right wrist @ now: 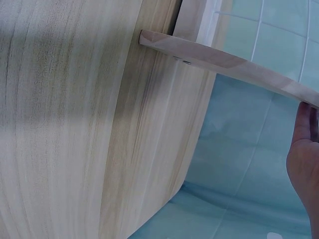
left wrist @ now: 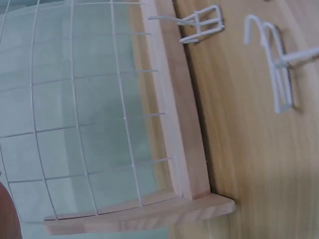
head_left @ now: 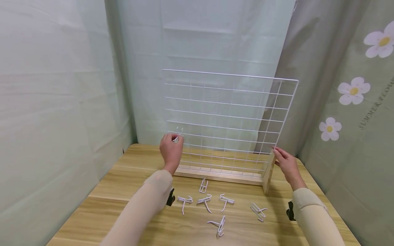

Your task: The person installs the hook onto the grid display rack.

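A white wire grid rack (head_left: 227,128) stands upright in a wooden base (head_left: 221,176) on the table. At its left edge, my left hand (head_left: 172,150) pinches a white wire hook (head_left: 175,139), its two bent tips poking up above the fingers by a grid wire. Only part of a finger (left wrist: 9,214) of that hand enters the left wrist view. On the other side, my right hand (head_left: 286,165) grips the upper end of the base's wooden side piece (head_left: 269,171), beside the grid's right edge. In the right wrist view, fingers (right wrist: 302,122) meet that side piece's edge.
Several more white wire hooks lie on the table in front of the base, among them a hook (head_left: 204,186) close to it and a hook (head_left: 258,212) off to the right. Pale curtains (head_left: 74,102) hang around the table (head_left: 117,191).
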{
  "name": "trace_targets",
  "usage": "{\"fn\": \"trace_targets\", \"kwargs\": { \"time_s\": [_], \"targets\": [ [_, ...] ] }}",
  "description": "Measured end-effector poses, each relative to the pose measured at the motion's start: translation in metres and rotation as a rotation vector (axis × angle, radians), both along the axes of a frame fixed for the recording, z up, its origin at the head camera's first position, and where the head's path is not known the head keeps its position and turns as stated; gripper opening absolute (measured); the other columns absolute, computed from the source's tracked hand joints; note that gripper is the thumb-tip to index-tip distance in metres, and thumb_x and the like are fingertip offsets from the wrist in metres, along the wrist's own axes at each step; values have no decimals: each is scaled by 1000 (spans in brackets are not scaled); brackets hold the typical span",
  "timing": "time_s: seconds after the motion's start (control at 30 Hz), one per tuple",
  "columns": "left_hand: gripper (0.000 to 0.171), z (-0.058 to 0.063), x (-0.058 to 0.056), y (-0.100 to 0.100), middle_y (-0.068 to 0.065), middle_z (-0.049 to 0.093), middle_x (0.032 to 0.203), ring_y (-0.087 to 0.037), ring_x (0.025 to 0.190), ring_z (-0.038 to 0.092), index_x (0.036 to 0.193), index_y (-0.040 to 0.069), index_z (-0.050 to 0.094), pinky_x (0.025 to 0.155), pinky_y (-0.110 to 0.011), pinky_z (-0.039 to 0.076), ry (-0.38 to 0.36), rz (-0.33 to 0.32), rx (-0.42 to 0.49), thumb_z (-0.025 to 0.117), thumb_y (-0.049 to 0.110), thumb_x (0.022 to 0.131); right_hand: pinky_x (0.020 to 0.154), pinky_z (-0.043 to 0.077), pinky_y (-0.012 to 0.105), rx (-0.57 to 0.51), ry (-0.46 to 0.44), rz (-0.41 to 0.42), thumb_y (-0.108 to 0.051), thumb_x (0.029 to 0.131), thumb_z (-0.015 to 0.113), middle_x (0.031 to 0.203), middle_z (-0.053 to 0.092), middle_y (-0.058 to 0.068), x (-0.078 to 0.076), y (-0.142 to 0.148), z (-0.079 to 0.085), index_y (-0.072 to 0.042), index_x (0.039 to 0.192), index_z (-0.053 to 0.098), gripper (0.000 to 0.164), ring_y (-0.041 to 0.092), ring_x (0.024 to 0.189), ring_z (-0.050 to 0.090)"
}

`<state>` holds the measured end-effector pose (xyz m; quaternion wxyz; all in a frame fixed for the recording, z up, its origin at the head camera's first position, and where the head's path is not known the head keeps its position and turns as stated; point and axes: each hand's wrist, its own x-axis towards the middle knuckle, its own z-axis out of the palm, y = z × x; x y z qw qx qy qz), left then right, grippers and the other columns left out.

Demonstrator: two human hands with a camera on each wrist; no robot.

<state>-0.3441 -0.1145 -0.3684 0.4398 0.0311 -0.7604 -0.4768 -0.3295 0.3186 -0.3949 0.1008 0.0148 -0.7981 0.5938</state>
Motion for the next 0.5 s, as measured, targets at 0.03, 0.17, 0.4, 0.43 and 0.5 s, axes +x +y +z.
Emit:
{"fn": "trace_targets", "kwargs": {
  "time_s": [0.03,0.17,0.4,0.43,0.5],
  "targets": [
    [12,1,-1,1,-11,63,84,-29,83,58,82,2,65,79,-41,47,-3,7,4,64,13,87,104,41,38,2,1,-1,-44,104,42,154,36,19,0,0,0,0,151,36,64,31,137,39],
    [14,9,-3,7,-12,63,86,-28,84,58,82,2,64,78,-41,48,-3,12,26,64,14,88,103,43,35,0,6,-7,-45,104,43,154,37,19,1,0,0,0,150,37,65,25,134,42],
    [17,18,-5,14,-10,62,87,-26,87,57,86,3,64,79,-41,49,-17,5,28,63,19,91,96,47,23,-10,10,-17,-44,104,45,153,38,21,0,-1,-1,1,149,39,64,10,124,48],
    [17,19,-6,14,-10,62,88,-27,87,57,86,3,64,79,-41,49,-15,11,24,62,19,91,96,47,24,-10,9,-16,-44,104,45,153,37,21,0,-1,-1,1,149,38,65,11,125,48],
    [17,22,-7,15,-11,62,87,-28,86,57,85,2,64,78,-42,48,-8,31,14,62,18,91,100,45,30,-9,4,-19,-44,104,44,153,37,21,0,-1,-1,1,149,38,65,16,128,47]
  ]
}}
